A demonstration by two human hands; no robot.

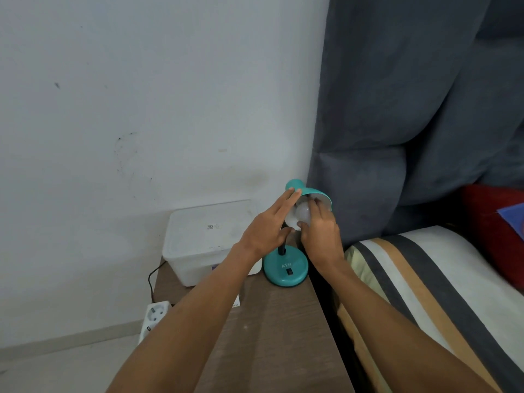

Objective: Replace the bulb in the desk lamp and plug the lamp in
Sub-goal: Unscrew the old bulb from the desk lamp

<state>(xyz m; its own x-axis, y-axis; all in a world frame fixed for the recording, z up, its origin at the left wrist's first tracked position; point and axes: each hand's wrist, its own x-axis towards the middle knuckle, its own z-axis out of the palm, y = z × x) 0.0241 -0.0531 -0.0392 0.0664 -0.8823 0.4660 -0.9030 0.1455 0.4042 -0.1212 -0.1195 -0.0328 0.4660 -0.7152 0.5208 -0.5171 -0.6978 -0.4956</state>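
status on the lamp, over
Left hand rests on teal lamp shade, fingers straight. Right hand grips white round bulb inside it. White lidded plastic box sits left of lamp base.

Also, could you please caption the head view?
Right hand grips the bulb in a teal desk lamp; left hand steadies the shade.

The teal desk lamp point(285, 269) stands on the wooden table point(283, 321), white unlit bulb point(302, 214) inside its tilted shade point(315, 193).

Left hand point(266, 231) and right hand point(320, 232) bare; fingers point(285, 201) slender, nails too small to make out; back from the fingers, past the wrists, left forearm point(195, 310) and right forearm point(385, 310) run uncovered, long and lean, to the frame's edge.
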